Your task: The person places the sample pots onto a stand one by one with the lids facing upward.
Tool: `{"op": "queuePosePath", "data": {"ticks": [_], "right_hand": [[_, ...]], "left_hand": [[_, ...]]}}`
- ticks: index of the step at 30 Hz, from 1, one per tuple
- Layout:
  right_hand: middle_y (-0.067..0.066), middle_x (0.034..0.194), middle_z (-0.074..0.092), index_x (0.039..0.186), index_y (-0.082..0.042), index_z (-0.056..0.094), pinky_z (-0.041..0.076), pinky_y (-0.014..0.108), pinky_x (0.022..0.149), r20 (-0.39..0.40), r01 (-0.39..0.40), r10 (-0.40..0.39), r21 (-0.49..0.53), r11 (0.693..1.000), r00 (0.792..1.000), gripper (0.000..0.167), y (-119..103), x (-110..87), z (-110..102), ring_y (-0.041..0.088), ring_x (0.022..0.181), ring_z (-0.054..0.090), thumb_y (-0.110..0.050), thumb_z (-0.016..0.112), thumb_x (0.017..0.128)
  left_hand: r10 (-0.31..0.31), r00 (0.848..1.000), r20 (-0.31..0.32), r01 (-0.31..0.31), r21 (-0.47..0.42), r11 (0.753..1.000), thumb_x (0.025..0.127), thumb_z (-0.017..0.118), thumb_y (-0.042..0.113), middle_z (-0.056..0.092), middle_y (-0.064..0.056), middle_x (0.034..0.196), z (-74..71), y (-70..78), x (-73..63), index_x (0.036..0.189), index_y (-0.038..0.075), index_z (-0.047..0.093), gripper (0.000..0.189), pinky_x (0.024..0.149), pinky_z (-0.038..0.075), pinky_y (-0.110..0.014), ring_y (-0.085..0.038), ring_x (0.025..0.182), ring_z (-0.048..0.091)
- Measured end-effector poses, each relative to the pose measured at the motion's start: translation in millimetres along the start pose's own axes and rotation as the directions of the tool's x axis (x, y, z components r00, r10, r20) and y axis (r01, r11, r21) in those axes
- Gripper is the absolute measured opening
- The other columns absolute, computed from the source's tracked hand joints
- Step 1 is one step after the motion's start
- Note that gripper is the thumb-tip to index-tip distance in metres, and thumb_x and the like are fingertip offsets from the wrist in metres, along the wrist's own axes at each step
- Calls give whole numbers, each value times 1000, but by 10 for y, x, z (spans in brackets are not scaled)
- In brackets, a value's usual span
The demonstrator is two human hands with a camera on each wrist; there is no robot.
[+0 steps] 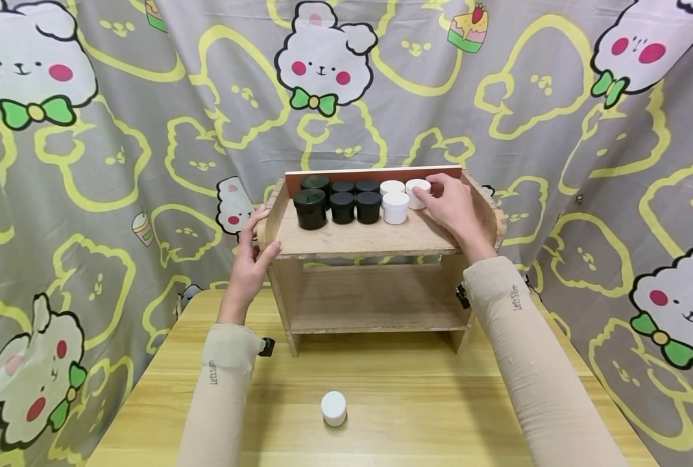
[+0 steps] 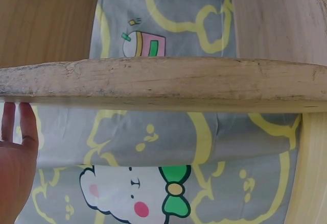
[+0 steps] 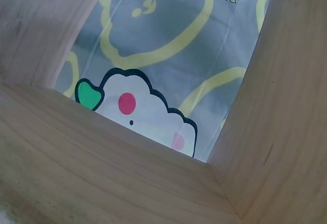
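On the top board of a small wooden shelf (image 1: pixel 346 241) stand several black jars (image 1: pixel 310 209) and three white jars (image 1: pixel 395 207), grouped in two rows. My right hand (image 1: pixel 454 204) reaches over the shelf's right end and pinches the back-right white jar (image 1: pixel 418 193) between thumb and fingers; the jar stands on the board. At the left end, my left hand (image 1: pixel 250 263) grips the shelf's side panel, thumb at the front and fingers outside. The left wrist view shows two of its fingertips against the panel edge (image 2: pixel 163 83). The right hand is outside the right wrist view.
A lone white jar (image 1: pixel 333 408) stands on the wooden table (image 1: pixel 381 389) in front of the shelf. Below the top board is a lower shelf board (image 1: pixel 376 311). A patterned grey curtain (image 1: pixel 206 130) hangs behind and at both sides.
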State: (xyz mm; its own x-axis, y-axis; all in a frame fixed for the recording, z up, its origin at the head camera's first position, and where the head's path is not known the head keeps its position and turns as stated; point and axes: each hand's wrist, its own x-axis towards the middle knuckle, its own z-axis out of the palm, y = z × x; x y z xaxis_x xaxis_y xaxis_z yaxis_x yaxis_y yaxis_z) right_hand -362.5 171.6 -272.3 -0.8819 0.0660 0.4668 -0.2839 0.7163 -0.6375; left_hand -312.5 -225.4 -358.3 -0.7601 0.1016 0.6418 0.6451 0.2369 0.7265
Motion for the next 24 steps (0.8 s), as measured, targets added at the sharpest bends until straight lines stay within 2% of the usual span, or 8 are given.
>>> {"op": "queuePosePath", "data": {"ticks": [9, 18, 24], "right_hand": [[23, 134, 65, 141, -1, 61, 43, 50, 106, 14, 8, -8, -4, 1000, 1000, 55, -2, 1, -5, 36, 118, 60, -39, 65, 101], [23, 134, 65, 140, -2, 61, 43, 50, 106, 16, 5, -5, -3, 1000, 1000, 54, -6, -2, -10, 36, 119, 59, -38, 65, 101], [22, 141, 62, 144, -3, 58, 42, 50, 109, 33, -10, 10, -2, 1000, 999, 57, -11, -10, -18, 37, 127, 56, -40, 65, 101]], "left_hand": [[-2, 1000, 5, 2, 4, 1000, 104, 60, 13, 25, 17, 167, 1, 16, -6, 158, 29, 35, 62, 93, 47, -43, -39, 120, 52], [-11, 1000, 2, 11, 3, 1000, 104, 60, 14, 25, 19, 167, -1, 28, -10, 159, 30, 34, 62, 95, 45, -50, -40, 121, 51], [-12, 1000, 0, 12, -3, 1000, 104, 60, 12, 25, 19, 167, -3, 31, -24, 158, 28, 35, 62, 93, 47, -46, -39, 120, 53]]}}
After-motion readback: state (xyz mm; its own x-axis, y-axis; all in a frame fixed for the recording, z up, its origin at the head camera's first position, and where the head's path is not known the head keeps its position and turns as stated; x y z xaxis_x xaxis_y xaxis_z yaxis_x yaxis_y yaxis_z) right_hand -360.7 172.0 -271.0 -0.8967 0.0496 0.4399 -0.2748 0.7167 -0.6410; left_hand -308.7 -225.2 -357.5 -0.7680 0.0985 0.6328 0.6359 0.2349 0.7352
